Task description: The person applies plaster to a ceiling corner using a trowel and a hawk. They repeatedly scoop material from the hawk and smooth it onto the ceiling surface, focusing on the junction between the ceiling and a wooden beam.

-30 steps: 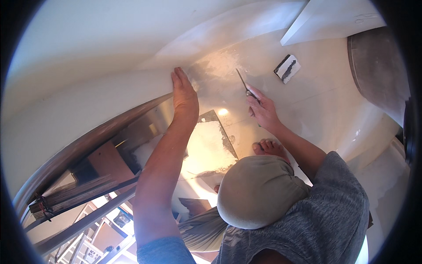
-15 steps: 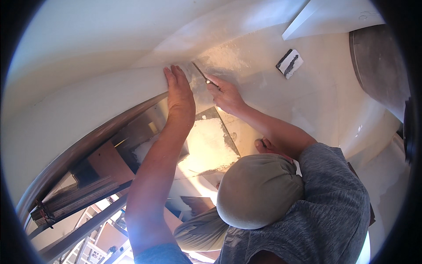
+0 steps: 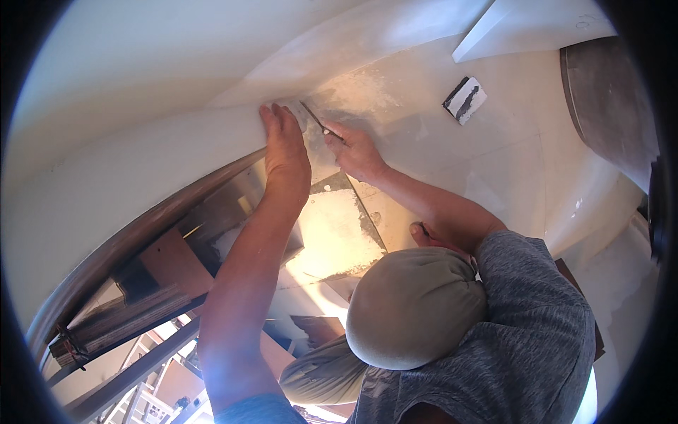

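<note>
My left hand [image 3: 286,152] rests its extended fingers against the pale curved wall [image 3: 176,134], at the corner where it meets the floor. It holds nothing. To its right, my right hand [image 3: 360,154] is closed around the handle of a putty knife [image 3: 311,114]. The thin dark blade shows nearly edge-on, pointing up and left, with its tip near the whitish smeared corner [image 3: 339,99]. Whether the tip touches the surface I cannot tell. Below my hands lies a square dark-edged board or tile [image 3: 339,230] coated with white paste.
A small white-and-black block [image 3: 465,101] lies on the floor at the upper right. A dark curved panel [image 3: 611,106] stands at the far right. On the left runs a brown rail [image 3: 162,205], with stacked boards [image 3: 131,318] below it. My bent knee [image 3: 417,307] fills the lower middle.
My right hand and the putty knife have shifted slightly to the left, toward my left hand. The left hand has moved a little left along the wall.
</note>
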{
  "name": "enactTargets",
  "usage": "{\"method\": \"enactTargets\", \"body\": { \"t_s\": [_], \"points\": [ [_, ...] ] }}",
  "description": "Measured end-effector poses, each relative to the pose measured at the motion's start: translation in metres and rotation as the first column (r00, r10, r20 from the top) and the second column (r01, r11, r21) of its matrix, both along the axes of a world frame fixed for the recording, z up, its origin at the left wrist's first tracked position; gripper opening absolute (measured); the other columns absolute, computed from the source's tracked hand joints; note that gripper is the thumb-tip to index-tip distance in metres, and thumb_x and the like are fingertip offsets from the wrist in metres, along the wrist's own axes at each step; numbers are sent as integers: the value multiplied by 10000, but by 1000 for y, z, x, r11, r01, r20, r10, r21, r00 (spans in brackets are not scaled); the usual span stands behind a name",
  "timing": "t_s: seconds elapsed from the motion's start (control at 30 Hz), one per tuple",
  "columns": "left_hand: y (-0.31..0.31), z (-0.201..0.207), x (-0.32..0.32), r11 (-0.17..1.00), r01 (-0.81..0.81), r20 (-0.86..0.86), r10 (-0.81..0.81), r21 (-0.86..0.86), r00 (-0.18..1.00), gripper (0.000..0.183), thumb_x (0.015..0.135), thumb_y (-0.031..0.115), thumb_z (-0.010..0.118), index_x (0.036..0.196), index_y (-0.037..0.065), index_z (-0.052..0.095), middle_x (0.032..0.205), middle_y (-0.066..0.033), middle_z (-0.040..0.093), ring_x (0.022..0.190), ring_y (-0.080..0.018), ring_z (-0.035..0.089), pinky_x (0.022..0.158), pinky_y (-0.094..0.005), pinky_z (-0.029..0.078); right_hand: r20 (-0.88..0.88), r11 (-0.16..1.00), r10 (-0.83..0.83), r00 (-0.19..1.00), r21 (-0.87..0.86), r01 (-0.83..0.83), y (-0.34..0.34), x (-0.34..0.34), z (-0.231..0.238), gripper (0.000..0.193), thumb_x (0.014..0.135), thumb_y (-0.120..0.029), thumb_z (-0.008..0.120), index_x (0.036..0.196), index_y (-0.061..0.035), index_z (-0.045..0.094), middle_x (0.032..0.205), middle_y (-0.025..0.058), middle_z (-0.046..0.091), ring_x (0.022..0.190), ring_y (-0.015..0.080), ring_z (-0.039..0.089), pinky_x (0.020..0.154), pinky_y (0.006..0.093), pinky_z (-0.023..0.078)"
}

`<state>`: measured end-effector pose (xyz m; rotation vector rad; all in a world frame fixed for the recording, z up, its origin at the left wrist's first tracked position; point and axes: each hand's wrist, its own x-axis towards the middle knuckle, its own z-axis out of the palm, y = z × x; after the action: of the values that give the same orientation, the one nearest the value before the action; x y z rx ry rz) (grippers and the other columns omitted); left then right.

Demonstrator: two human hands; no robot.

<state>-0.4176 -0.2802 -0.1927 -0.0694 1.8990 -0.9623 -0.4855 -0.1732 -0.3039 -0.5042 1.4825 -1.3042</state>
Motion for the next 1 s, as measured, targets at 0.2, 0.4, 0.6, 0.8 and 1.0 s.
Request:
{"method": "enactTargets", "body": {
  "t_s": [0.2, 0.4, 0.6, 0.8, 1.0],
  "points": [
    [12, 24, -2, 999, -14, 84, 17, -35, 996, 787, 1062, 554, 451, 1654, 52, 322, 1717, -122, 299, 1570, -378, 245, 1226, -706, 152, -25, 1000, 24, 999, -17, -24, -6, 4, -1, 446, 1084, -220, 561, 1507, -80, 554, 1466, 204, 618, 1343, 340, 605, 1135, 390, 457],
    [26, 31, 19, 997, -43, 12, 43, 63, 999, 791, 1061, 534, 469, 1658, 43, 301, 1720, -136, 291, 1595, -370, 212, 1256, -675, 131, -20, 996, 84, 996, -14, -85, -13, 9, 5, 458, 1090, -226, 547, 1526, -86, 534, 1471, 207, 613, 1346, 350, 600, 1130, 391, 461],
    [67, 17, 99, 753, -443, -298, 620, 488, 726, 847, 992, 494, 647, 1602, -20, 360, 1689, -222, 310, 1599, -399, 202, 1282, -633, 129, 0, 991, 131, 991, 2, -131, -6, 14, 13, 468, 1083, -203, 536, 1536, -85, 526, 1322, 251, 666, 1194, 358, 661, 1021, 415, 501],
    [91, -38, 184, 328, -744, -325, 933, 582, 157, 1110, 856, 602, 771, 1591, -90, 308, 1663, -303, 308, 1587, -431, 224, 1291, -569, 179, 14, 996, 72, 997, -52, -71, -9, 26, -2, 484, 1077, -210, 553, 1545, -89, 525, 996, 190, 695, 839, 241, 657, 822, 367, 525],
    [99, -66, 181, 167, -786, -254, 967, 596, 13, 1384, 710, 710, 832, 1593, -149, 202, 1671, -365, 228, 1594, -456, 185, 1297, -529, 177, 101, 998, 60, 993, -22, -58, -1, 28, 3, 491, 1074, -198, 553, 1554, -100, 519, 841, 110, 642, 644, 145, 568, 671, 336, 509]
  ]
}}
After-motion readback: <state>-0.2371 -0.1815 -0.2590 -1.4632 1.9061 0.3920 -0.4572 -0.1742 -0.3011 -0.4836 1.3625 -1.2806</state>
